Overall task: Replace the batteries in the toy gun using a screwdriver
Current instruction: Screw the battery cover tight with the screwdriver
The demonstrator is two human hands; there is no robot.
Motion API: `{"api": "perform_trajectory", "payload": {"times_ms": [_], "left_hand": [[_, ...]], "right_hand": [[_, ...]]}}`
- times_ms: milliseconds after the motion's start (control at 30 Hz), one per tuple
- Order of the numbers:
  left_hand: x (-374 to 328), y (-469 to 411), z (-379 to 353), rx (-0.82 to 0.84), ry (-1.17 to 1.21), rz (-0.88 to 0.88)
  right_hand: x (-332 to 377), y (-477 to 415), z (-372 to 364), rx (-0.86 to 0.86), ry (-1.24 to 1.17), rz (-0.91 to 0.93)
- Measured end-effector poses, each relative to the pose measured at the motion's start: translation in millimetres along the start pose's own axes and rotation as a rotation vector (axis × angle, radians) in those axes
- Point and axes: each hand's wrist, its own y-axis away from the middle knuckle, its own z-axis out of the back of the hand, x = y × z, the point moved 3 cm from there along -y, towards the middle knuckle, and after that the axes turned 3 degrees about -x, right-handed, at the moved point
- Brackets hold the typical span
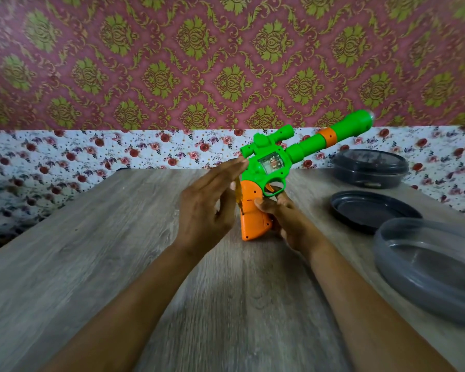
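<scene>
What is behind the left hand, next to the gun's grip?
A yellow see-through screwdriver shows past the left hand, pointing down beside the orange grip of the toy gun, which the right hand holds. The hand covers how it is held; its tip is blurred.

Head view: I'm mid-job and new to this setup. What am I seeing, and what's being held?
No machine here: a person's two bare hands, filmed by one camera worn on the head, looking down. The right hand grips the orange handle of the green toy gun, barrel pointing up and right, over the wooden table. The left hand, fingers straight, lies against a yellow screwdriver by the handle; whether it pinches it is unclear. At right lie a closed dark container, a dark lid and a clear grey dish.
</scene>
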Motion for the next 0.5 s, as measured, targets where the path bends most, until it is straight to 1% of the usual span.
{"api": "perform_trajectory", "payload": {"times_ms": [133, 233, 333, 500], "left_hand": [[1.0, 2.1, -3.7, 0.031, 0.005, -0.025], [0.0, 2.4, -4.5, -0.004, -0.040, -0.056], [-0.8, -0.1, -2.6, -0.019, -0.044, -0.052], [-1.9, -0.7, -0.2, 0.033, 0.003, -0.052]], "right_hand": [[-1.4, -0.5, 0.0, 0.010, -0.013, 0.004], [-1.5, -1.3, -1.7, 0.003, -0.021, 0.007], [-0.3, -0.9, -1.9, -0.013, -0.016, 0.004], [0.3, -1.2, -0.7, -0.011, -0.035, 0.009]]}}
